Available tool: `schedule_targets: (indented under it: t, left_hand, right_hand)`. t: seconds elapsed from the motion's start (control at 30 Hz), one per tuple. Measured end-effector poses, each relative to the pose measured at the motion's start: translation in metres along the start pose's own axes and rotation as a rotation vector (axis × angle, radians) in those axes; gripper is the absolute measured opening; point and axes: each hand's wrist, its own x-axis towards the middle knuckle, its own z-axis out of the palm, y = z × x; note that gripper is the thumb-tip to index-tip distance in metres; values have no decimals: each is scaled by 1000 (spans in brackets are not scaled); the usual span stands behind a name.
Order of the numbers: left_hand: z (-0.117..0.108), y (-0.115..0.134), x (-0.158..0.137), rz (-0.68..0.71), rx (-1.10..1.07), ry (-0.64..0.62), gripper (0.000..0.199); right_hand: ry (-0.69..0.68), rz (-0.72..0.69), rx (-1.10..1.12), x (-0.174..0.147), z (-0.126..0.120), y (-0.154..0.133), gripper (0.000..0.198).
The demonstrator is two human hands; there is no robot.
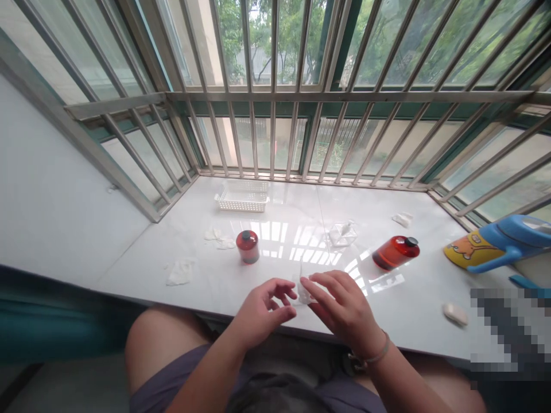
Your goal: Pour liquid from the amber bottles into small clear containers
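Observation:
A small clear container (303, 291) with a thin upright tip stands near the front edge of the white counter. My right hand (344, 307) has its fingers around the container's right side and touches it. To the left, my left hand (271, 305) is held with curved, parted fingers and nothing in them, its fingertips just short of the container. Beyond my left hand stands a red translucent bottle (247, 248) with a black cap. Past my right hand, a second red bottle (394, 253) appears tilted. A clear holder (343, 235) with a whitish pump-like piece sits farther back.
A white perforated basket (241, 203) is by the barred window. Crumpled tissues (181, 272) lie at left, another tissue (402, 219) at back right. A blue and yellow pitcher (495, 244) and a pale rounded object (455, 314) are at right. My knees are under the counter's front edge.

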Motion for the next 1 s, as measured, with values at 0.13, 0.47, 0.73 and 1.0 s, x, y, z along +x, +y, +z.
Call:
schedule_targets:
  t: [0.13,0.47,0.73,1.0]
  left_hand:
    - [32,4,-1,-66,-91,101,49]
    - [-51,22,-10,62,217,658,54]
    - [-172,-11,47,-278,808,866,58]
    - [-181,-35,85,-306,974,762,57]
  right_hand:
    - [-20,-38,-17,7,8,-13,51]
    - [49,100,33,-1,-5,-18,70]
    - [102,191,28,-29,-8,-25,58]
    - [68,193,83,-38,-2,-35,50]
